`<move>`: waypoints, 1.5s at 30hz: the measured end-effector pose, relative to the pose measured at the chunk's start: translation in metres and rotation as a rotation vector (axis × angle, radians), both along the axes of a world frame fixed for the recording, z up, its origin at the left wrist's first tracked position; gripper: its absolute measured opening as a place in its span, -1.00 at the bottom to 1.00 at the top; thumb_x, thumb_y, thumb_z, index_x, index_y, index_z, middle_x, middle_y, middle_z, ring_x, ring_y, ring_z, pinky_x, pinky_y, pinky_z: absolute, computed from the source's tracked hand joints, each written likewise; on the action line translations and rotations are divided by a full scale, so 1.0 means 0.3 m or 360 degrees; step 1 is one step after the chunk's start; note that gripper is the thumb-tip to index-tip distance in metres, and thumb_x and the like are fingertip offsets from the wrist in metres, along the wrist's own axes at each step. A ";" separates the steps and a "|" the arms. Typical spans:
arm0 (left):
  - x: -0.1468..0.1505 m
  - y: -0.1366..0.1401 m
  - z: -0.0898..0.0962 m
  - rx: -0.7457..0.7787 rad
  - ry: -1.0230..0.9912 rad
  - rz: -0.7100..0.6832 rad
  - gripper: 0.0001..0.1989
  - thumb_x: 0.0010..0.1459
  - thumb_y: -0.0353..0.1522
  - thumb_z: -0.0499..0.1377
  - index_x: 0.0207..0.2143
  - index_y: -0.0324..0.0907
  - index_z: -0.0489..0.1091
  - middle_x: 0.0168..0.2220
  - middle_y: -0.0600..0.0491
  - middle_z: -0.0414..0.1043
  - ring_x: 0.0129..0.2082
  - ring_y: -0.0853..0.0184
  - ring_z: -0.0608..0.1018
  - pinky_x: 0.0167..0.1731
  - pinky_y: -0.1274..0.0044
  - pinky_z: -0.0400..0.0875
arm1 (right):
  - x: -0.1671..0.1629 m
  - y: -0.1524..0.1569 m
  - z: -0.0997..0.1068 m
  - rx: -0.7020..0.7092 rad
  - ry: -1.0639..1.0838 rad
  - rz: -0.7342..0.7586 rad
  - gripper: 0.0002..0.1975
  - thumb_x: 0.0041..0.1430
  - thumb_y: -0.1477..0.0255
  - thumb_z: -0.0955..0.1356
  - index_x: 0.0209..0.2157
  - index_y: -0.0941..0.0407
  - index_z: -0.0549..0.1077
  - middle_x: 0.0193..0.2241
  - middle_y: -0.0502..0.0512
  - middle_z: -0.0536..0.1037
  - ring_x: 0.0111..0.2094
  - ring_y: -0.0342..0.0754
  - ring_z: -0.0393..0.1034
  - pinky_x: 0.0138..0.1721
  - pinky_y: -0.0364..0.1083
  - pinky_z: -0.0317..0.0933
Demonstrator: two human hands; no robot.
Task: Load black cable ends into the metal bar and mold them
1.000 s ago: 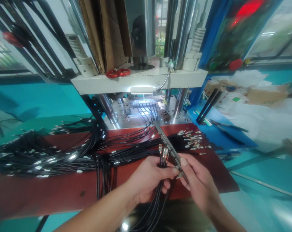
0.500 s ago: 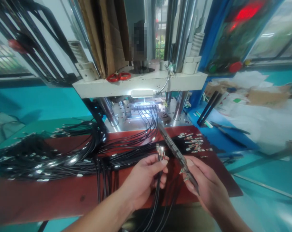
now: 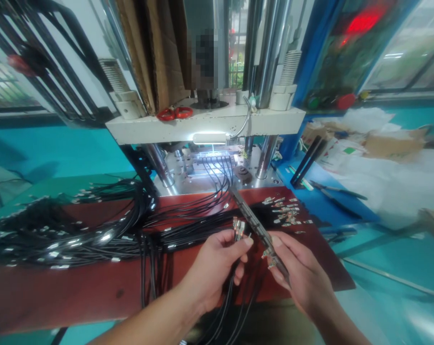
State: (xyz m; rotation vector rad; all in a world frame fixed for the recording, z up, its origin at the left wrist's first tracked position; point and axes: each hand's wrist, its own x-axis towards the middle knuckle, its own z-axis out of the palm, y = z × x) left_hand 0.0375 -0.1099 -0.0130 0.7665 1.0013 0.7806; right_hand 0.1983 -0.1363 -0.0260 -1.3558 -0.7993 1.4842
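My left hand (image 3: 226, 256) is closed around a few black cables (image 3: 228, 292), their metal connector ends (image 3: 238, 226) sticking up above the thumb. In my right hand (image 3: 298, 268) I grip a long dark metal bar (image 3: 253, 218) with slots along it, tilted up and to the left. Small metal connectors (image 3: 268, 256) sit on the bar's lower edge near my fingers, and thin cables hang below them. The two hands are close together but apart, over the front of the red-brown board (image 3: 76, 297).
A press with a white plate (image 3: 210, 125) stands ahead; a row of cables runs into its lit lower fixture (image 3: 213, 165). Bundled black cables (image 3: 76, 235) cover the board's left. Red-handled scissors (image 3: 174, 113) lie on the press plate. Tweezers (image 3: 337, 196) rest on the blue surface at right.
The view has shifted slightly. My left thumb and the connector ends have moved a little toward the bar. Both hands keep their hold.
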 end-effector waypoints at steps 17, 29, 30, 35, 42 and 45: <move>0.029 0.002 -0.010 0.0031 0.0350 -0.0139 -0.80 -0.01 -0.33 0.26 -0.37 -0.22 0.32 -0.60 0.21 0.22 -0.76 0.58 0.15 -0.79 0.68 0.02 | -0.007 -0.007 0.000 0.0118 -0.0183 0.0145 -0.58 0.13 0.03 0.34 -0.14 0.04 0.54 -0.37 0.03 0.50 -0.51 -0.18 0.25 -0.59 -0.26 0.14; 0.012 0.010 -0.008 0.0079 0.0151 -0.0227 -0.79 0.09 -0.29 0.23 -0.37 -0.27 0.34 -0.54 0.18 0.24 -0.73 0.59 0.20 -0.77 0.70 0.07 | -0.019 -0.013 -0.032 0.0288 -0.0414 0.0173 -0.58 0.21 0.07 0.28 -0.08 0.05 0.51 -0.39 0.08 0.52 -0.56 -0.14 0.28 -0.59 -0.18 0.21; 0.016 0.010 -0.011 0.0077 0.0146 -0.0215 -0.79 0.08 -0.29 0.23 -0.38 -0.27 0.34 -0.55 0.18 0.24 -0.73 0.60 0.19 -0.77 0.70 0.07 | -0.016 -0.013 -0.032 0.0311 -0.0489 0.0202 -0.58 0.22 0.08 0.28 -0.06 0.04 0.50 -0.35 0.10 0.53 -0.54 -0.13 0.31 -0.57 -0.18 0.24; 0.011 0.010 -0.019 0.0037 0.0098 -0.0186 -0.78 0.05 -0.29 0.27 -0.39 -0.28 0.36 -0.55 0.15 0.28 -0.71 0.57 0.24 -0.74 0.68 0.13 | -0.018 -0.016 -0.023 0.0284 -0.0520 0.0193 -0.57 0.20 0.08 0.29 -0.03 0.03 0.50 -0.27 0.12 0.54 -0.42 -0.08 0.39 -0.51 -0.21 0.29; -0.051 0.018 0.000 -0.0020 -0.0261 -0.0002 -0.76 0.13 -0.32 0.25 -0.23 -0.32 0.42 -0.41 0.02 0.39 -0.45 0.45 0.43 -0.40 0.58 0.36 | 0.004 -0.028 0.010 -0.0062 -0.0079 -0.0118 -0.51 0.01 0.01 0.41 -0.10 0.02 0.55 -0.28 0.10 0.54 -0.35 -0.07 0.41 -0.45 -0.23 0.34; -0.063 0.022 0.000 -0.0064 -0.0329 0.0096 -0.73 0.16 -0.30 0.22 -0.16 -0.31 0.41 -0.45 0.08 0.34 -0.52 0.50 0.37 -0.51 0.63 0.28 | 0.023 -0.028 0.003 -0.0099 -0.0029 -0.0110 -0.49 0.03 0.00 0.40 -0.07 0.01 0.54 -0.24 0.12 0.54 -0.31 -0.05 0.41 -0.39 -0.21 0.36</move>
